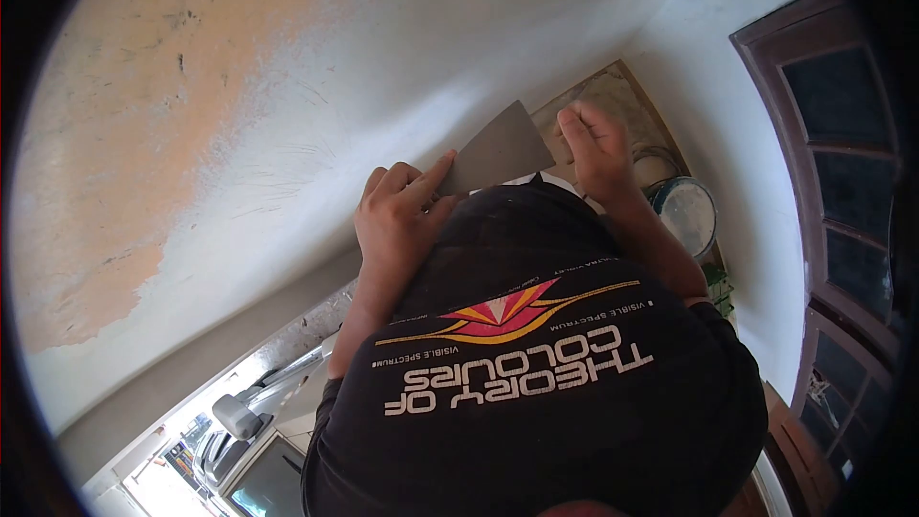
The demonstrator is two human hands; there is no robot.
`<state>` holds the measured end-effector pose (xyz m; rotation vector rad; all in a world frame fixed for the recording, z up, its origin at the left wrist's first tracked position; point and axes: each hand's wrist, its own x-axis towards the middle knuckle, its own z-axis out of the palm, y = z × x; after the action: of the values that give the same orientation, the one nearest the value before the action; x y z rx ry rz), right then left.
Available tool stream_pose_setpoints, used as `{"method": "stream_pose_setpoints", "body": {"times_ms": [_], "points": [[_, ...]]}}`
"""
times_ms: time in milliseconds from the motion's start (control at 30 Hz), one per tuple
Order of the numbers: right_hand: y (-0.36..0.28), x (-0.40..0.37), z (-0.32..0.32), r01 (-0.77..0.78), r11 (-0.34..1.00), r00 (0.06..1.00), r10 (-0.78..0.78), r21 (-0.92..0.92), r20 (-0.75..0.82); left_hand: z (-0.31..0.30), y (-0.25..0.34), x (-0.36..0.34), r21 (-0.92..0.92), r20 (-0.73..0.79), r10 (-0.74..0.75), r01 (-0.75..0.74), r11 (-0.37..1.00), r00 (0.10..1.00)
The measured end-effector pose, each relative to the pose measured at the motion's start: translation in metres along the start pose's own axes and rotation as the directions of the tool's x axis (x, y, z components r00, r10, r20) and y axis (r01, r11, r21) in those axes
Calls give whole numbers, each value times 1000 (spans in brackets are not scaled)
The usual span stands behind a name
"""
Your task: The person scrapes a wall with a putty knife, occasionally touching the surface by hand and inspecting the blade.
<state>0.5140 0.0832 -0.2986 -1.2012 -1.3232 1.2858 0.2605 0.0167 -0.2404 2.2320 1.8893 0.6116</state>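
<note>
A thin dark grey sheet (498, 148) spans the space in front of my chest, its upper corner pointing up. My left hand (397, 211) grips the sheet's left end, with the index finger stretched along its surface and a ring on one finger. Just beyond the right edge of the sheet is my right hand (595, 146), with fingers curled and pressed together; whatever they hold, if anything, is hidden. Below the hands, my black printed shirt (536, 325) fills the middle of the view and covers part of the sheet's lower edge.
A wall (316, 124) with white and peeling orange areas rises at the left. Behind my right arm are a round bucket (687, 215), a green crate (718, 289) and a tan board (622, 96). Dark-framed windows (838, 96) stand right; a vehicle (273, 479) is lower left.
</note>
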Motion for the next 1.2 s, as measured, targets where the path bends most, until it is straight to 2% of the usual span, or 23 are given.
{"method": "stream_pose_setpoints", "body": {"times_ms": [67,200,267,300,367,400,467,500,567,600,633,667,800,867,900,967,1000,1067,1100,1167,1200], "points": [[1,3,-7,60,995,998,-59,-77,22,1,0,1,-28,21,-3,4,1000,1000],[-10,-3,-9,84,995,996,-82,-56,34,0,5,6,-86,42,25,-21,996,999],[-22,-3,-3,386,905,923,-374,-182,94,1,7,10,-99,37,35,-31,995,999],[-24,-5,-5,384,904,923,-374,-186,88,1,8,11,-121,44,39,-33,992,998],[-26,-8,-11,445,854,891,-390,-271,233,2,9,12,-147,52,48,-40,988,998],[-23,-7,-14,444,852,891,-390,-276,230,2,10,13,-167,88,54,-39,985,995],[-15,-3,-18,537,777,842,-519,-328,148,2,12,15,-189,119,60,-37,981,991],[-14,-1,-20,540,774,840,-521,-330,153,2,13,15,-242,131,30,3,970,991],[-14,2,-23,509,777,843,-537,-372,31,-1,15,16,-295,141,-8,50,954,990],[-15,1,-22,512,775,842,-538,-371,40,-3,15,17,-284,150,15,29,958,989],[-17,-1,-21,337,914,931,-359,-228,-62,-4,14,17,-274,160,36,9,962,987],[-18,-2,-19,142,988,980,-149,-62,-130,-3,14,16,-276,156,27,17,961,987],[7,5,-23,59,997,990,-52,52,-132,-2,15,11,-250,231,-8,67,966,973],[17,5,-23,82,899,992,-30,430,-127,-2,15,9,-266,269,-18,92,960,963],[8,5,-20,80,903,992,-28,422,-127,0,14,8,-286,249,-15,88,954,968],[-18,2,-7,-24,959,972,88,282,-218,3,13,6,-319,228,-7,82,944,974],[-24,-2,-9,-20,962,971,83,272,-222,3,11,6,-320,232,-20,96,943,972],[-33,-7,-14,-131,974,988,143,186,-53,4,9,6,-330,230,-27,104,938,973],[-29,-5,-18,-123,977,989,135,175,-57,5,8,7,-333,186,5,59,941,983],[-10,1,-29,99,995,995,-98,33,-25,7,8,9,-345,130,39,9,939,991],[-7,4,-29,102,995,995,-102,18,-22,8,9,9,-392,139,46,12,920,989]]}}
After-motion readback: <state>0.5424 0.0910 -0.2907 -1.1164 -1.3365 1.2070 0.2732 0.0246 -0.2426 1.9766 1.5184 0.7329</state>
